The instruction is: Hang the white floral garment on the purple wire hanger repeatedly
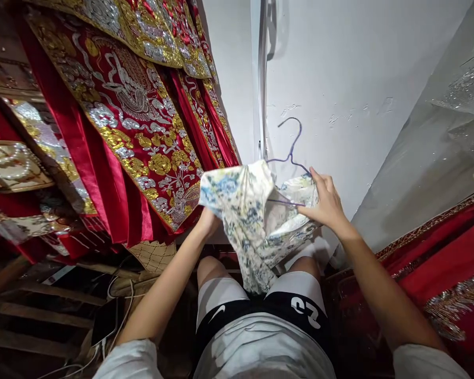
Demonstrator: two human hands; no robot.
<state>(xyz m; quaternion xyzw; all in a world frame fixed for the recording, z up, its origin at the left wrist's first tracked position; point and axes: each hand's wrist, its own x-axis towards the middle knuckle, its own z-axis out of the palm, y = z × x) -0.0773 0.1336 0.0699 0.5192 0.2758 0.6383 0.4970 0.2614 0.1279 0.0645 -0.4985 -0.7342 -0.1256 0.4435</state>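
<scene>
A floral dress (245, 210) in white, blue and yellow hangs partly on a purple wire hanger (291, 152) in front of me. The hanger's hook points up and is free of any rail. One shoulder of the dress sits over the hanger's left side; its neckline gapes open at the right. My right hand (326, 200) is closed on the hanger's right end and the fabric there. My left hand (210, 221) reaches under the dress's left shoulder, its fingers hidden by the cloth. The dress's lower part drops between my knees.
Red garments with gold and silver embroidery (142, 131) hang at the left. A white wall (319, 68) with a vertical metal strip (258, 79) stands ahead. Clear plastic-covered clothing (438, 116) and red garments (450, 252) are at the right. A dark phone (105, 318) with cables lies on wooden slats (55, 292).
</scene>
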